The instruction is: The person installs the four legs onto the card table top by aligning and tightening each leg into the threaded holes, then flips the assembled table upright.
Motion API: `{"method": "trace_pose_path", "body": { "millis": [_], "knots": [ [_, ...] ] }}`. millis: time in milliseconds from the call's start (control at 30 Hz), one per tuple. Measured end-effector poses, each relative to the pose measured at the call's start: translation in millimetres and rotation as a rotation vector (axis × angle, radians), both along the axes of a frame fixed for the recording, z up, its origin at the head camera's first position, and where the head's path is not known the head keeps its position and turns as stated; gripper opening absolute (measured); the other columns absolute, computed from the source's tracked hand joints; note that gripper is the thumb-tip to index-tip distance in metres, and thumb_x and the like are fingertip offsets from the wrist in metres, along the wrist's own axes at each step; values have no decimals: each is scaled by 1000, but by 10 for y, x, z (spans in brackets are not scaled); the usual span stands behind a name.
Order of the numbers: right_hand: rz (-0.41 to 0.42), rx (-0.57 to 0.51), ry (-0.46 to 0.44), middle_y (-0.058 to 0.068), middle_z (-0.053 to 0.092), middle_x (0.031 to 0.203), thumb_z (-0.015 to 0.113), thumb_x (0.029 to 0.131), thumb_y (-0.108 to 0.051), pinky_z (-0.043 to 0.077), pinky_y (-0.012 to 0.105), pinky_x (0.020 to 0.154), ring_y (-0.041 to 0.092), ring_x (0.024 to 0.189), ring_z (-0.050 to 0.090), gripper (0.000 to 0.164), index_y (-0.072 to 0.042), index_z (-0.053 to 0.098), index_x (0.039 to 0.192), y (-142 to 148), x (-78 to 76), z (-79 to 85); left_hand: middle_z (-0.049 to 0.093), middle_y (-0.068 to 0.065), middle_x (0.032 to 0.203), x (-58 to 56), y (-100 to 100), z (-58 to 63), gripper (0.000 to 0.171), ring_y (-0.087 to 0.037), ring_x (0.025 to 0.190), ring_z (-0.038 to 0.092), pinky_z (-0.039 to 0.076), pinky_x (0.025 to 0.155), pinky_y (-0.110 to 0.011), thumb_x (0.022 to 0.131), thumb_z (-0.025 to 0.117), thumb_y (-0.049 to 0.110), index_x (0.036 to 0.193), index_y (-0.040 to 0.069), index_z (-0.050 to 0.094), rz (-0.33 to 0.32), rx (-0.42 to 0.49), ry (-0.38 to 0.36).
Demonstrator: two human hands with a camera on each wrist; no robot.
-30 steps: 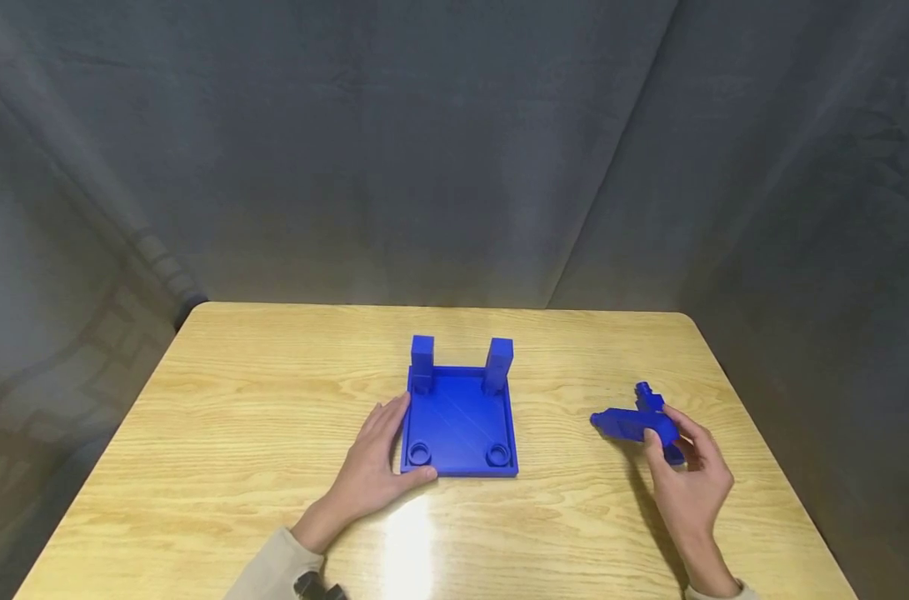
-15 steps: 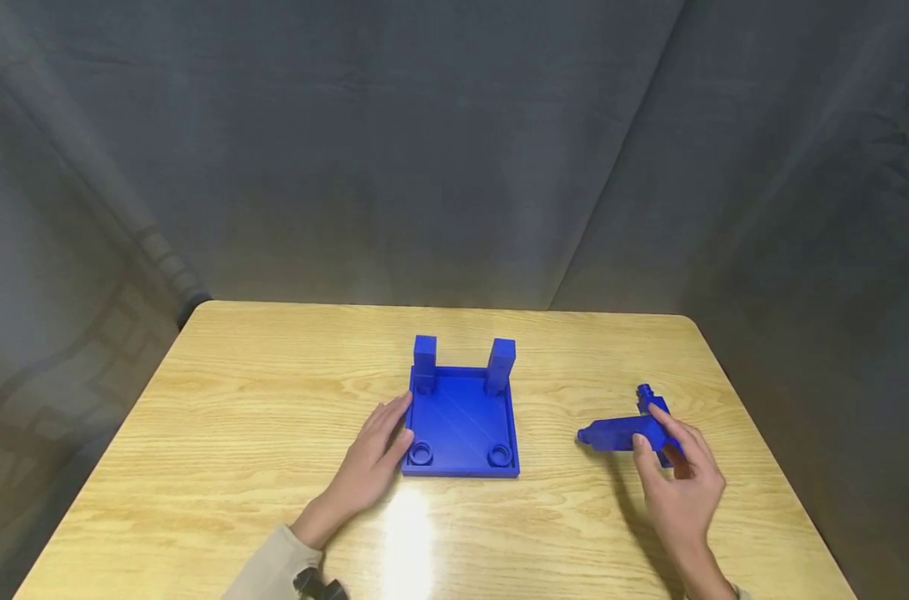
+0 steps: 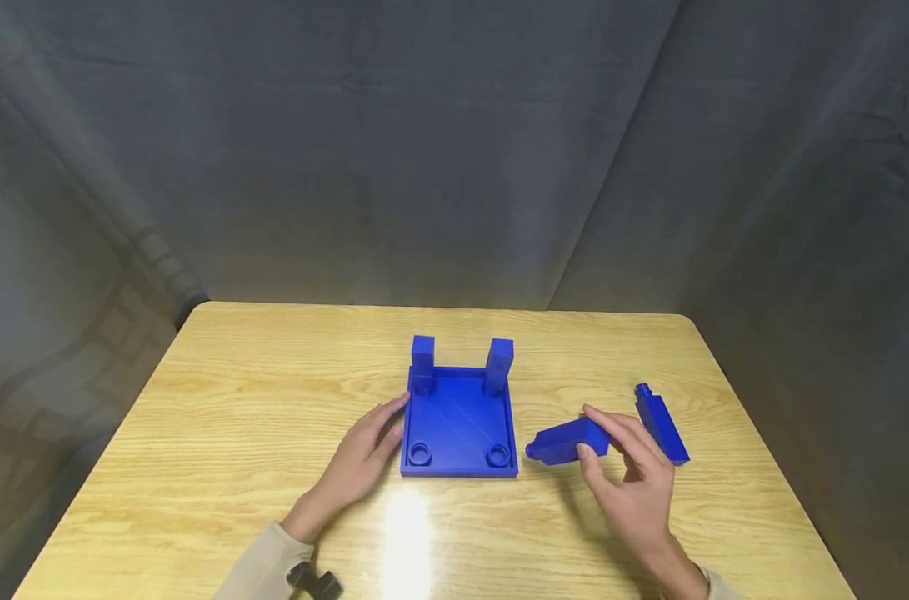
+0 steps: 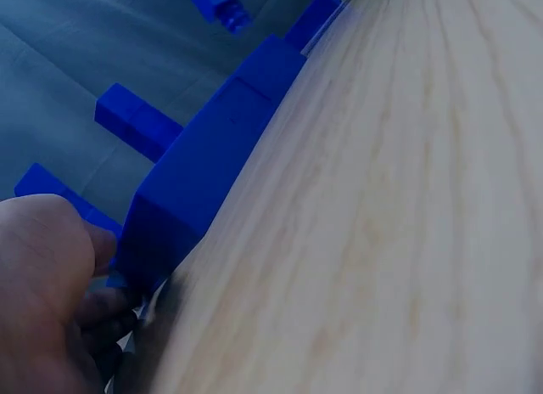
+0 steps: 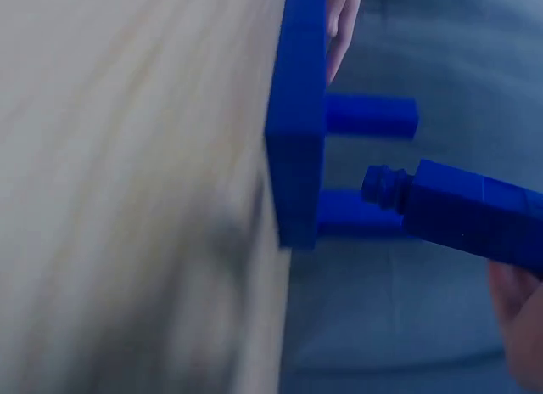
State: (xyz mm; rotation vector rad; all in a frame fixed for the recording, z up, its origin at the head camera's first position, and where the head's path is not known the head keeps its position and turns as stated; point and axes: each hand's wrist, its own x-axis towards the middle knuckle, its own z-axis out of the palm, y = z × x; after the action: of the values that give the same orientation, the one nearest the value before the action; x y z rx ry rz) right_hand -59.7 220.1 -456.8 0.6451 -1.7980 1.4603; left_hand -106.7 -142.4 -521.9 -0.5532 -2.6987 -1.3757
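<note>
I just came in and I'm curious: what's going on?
A person's right hand holds up a blue square post with a ribbed end. Their left hand rests at a square blue tray. Two blue posts stand at its far corners; both near round sockets are empty. Another blue post lies at the right.

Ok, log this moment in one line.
left hand: at left edge of blue base; right hand: holds threaded blue leg; base: two upright legs, two empty near sockets; loose leg: on table

Tray (image 3: 460, 421) on table (image 3: 274, 375), left of the held post (image 3: 562, 441).
</note>
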Motion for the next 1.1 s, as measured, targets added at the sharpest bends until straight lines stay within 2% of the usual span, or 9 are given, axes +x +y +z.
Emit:
{"method": "trace_pose_path", "body": {
  "millis": [100,200,400,567,800,933,1100],
  "knots": [
    [97,-2,27,20,75,121,73,81,26,59,24,108,18,119,73,42,26,68,123,-169,-53,55,56,-16,165,-10,-16,-10,52,-49,153,49,31,129,-72,115,59,20,166,10,52,0,14,-9],
    [155,26,59,24,75,119,75,84,21,60,24,108,18,118,73,41,22,70,124,-358,-114,103,57,-16,165,-19,-25,-37,52,-50,152,50,33,128,-73,115,60,21,165,11,53,1,19,-3],
    [203,101,90,22,78,118,79,88,7,60,25,105,21,114,72,42,11,75,130,-707,-195,160,56,-13,166,-28,-42,-83,52,-48,153,50,34,129,-70,115,61,24,165,12,54,7,8,4],
    [211,148,42,21,79,117,81,87,6,60,25,103,25,109,73,48,6,75,135,-893,-250,177,57,-13,165,-25,-46,-93,53,-49,152,51,34,128,-71,114,62,25,165,13,54,14,4,5],
    [220,183,-111,15,81,120,85,86,6,62,25,98,24,109,75,50,-4,78,134,-1051,-339,140,58,-13,164,-28,-46,-98,53,-48,151,52,35,129,-70,114,62,25,165,13,54,12,-11,16],
    [251,203,-112,12,81,119,85,86,6,62,29,100,26,111,76,47,-4,78,132,-1125,-404,118,58,-13,164,-36,-49,-95,53,-49,152,51,35,128,-71,115,61,27,165,14,54,14,-17,16],
    [274,220,-105,11,82,118,86,86,6,62,30,96,25,108,75,45,-4,78,129,-1211,-444,81,57,-12,165,-39,-57,-105,53,-49,152,50,35,128,-72,115,60,28,166,15,53,11,-16,14]
  ]
}}
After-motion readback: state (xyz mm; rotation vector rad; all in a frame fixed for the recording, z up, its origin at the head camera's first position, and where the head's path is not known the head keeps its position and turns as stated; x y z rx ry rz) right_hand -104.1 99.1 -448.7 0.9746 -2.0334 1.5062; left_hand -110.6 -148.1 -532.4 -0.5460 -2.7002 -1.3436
